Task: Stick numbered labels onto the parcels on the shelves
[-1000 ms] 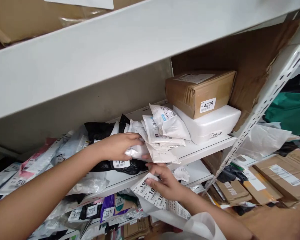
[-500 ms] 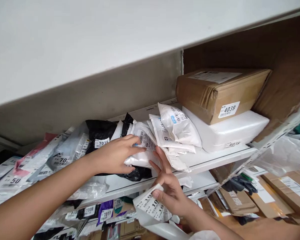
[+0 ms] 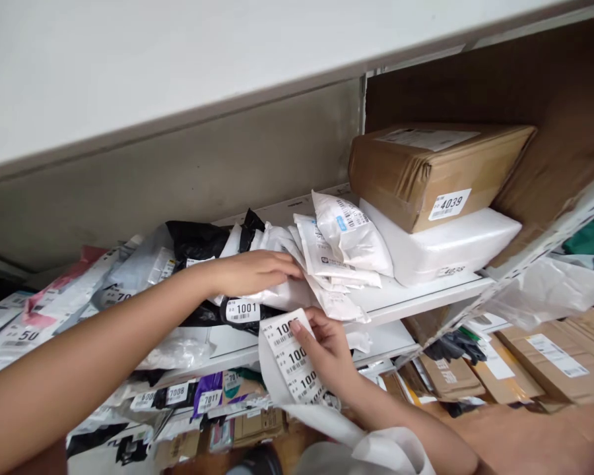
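My left hand [image 3: 257, 272] lies over a white poly mailer [image 3: 290, 293] on the shelf, fingers stretched flat across its top. Just under that hand, a label reading 1001 [image 3: 243, 311] sits on a black plastic parcel [image 3: 212, 313]. My right hand [image 3: 329, 349] pinches a strip of printed number labels [image 3: 297, 363] between thumb and fingers, in front of the shelf edge. The strip's backing paper [image 3: 336, 425] trails down and curls toward the bottom. Right of my left hand, several white mailers [image 3: 351, 241] lean in a pile.
A cardboard box labelled 4039 [image 3: 440, 178] rests on a white foam-wrapped package [image 3: 440, 247] at the shelf's right. Numbered bags [image 3: 54, 323] crowd the left. The shelf board above [image 3: 178, 66] overhangs closely. Lower shelves hold more parcels [image 3: 210, 399] and cartons [image 3: 559, 359].
The 1001 label now shows on the black parcel. My left hand has shifted right over the white mailer. My right hand has drawn its fingers back from the mailers, and the label strip is raised.
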The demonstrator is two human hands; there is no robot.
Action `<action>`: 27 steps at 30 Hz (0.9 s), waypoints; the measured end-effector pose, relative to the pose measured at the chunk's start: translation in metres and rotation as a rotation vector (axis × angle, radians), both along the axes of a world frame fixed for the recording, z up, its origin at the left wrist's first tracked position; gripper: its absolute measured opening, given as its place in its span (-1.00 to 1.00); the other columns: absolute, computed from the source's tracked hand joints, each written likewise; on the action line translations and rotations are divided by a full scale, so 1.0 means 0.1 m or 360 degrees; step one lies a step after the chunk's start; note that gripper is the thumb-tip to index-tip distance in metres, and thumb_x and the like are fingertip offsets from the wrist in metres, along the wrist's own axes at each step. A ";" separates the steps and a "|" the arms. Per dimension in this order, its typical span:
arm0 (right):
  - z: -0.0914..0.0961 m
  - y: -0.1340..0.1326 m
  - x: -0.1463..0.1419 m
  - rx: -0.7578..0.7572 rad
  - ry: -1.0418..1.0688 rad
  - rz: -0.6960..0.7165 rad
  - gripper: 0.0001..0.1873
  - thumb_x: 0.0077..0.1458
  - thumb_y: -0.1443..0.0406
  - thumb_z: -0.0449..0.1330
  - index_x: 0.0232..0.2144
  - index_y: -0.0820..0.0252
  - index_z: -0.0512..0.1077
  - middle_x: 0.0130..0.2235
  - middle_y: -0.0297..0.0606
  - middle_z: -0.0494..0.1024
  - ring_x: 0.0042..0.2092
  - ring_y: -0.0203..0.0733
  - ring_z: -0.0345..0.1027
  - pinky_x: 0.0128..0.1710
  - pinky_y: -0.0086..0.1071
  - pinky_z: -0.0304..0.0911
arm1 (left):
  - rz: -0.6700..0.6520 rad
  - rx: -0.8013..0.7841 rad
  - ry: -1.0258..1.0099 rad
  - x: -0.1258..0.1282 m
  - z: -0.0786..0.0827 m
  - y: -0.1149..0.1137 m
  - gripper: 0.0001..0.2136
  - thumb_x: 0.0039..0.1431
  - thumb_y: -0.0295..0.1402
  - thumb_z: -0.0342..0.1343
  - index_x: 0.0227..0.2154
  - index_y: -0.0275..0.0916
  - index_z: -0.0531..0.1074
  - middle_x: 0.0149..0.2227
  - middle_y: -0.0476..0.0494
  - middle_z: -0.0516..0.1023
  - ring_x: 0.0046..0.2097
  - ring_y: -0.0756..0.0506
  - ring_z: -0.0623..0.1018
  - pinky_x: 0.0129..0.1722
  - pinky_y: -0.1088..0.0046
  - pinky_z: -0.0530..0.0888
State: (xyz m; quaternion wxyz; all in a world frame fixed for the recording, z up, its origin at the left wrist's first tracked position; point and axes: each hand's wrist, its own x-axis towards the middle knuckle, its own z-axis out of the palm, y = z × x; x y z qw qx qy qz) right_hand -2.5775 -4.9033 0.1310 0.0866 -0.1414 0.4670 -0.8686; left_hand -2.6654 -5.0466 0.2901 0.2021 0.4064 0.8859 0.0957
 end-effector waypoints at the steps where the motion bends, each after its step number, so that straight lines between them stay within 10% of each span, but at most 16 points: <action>1: 0.01 -0.03 0.01 -0.0022 -0.0071 0.0005 -0.74 0.07 0.08 0.25 -0.43 0.16 0.44 -0.50 -0.36 0.46 -0.45 -0.29 0.31 -0.44 -0.43 0.26 | 0.0039 0.0000 -0.0045 -0.02 0.00 -0.01 -0.64 0.28 -0.40 -0.16 0.04 -0.14 0.41 0.10 -0.10 0.44 0.11 -0.10 0.40 0.15 0.34 0.27; 10: 0.12 -0.18 0.00 -0.0156 -0.0202 -0.0115 -0.67 -0.03 0.02 0.29 -0.40 0.16 0.45 -0.50 -0.33 0.48 -0.41 -0.20 0.35 -0.41 -0.36 0.27 | 0.0089 0.0125 -0.0123 0.04 -0.01 -0.11 -0.65 0.25 -0.20 0.01 0.06 -0.12 0.40 0.06 -0.14 0.46 0.05 -0.13 0.44 0.05 0.34 0.34; 20: 0.21 -0.49 -0.09 -0.0088 -0.0318 -0.0637 -0.64 -0.06 -0.02 0.29 -0.49 0.10 0.36 -0.43 -0.31 0.46 -0.30 -0.14 0.34 -0.19 -0.26 0.29 | 0.0149 0.0150 -0.0013 0.13 -0.01 -0.27 -0.69 0.18 -0.04 0.05 -0.36 -0.23 0.40 -0.25 -0.06 0.43 -0.22 -0.05 0.42 -0.21 0.45 0.34; 27: 0.18 -0.47 -0.03 -0.0084 -0.0198 -0.0365 -0.66 -0.06 0.02 0.30 -0.30 0.08 0.45 -0.35 -0.29 0.56 -0.23 -0.05 0.43 -0.18 -0.19 0.34 | 0.0150 0.0041 0.0433 0.25 -0.16 -0.25 -0.76 0.28 -0.17 -0.07 -0.39 -0.22 0.26 -0.24 -0.07 0.28 -0.23 -0.06 0.33 -0.18 0.41 0.31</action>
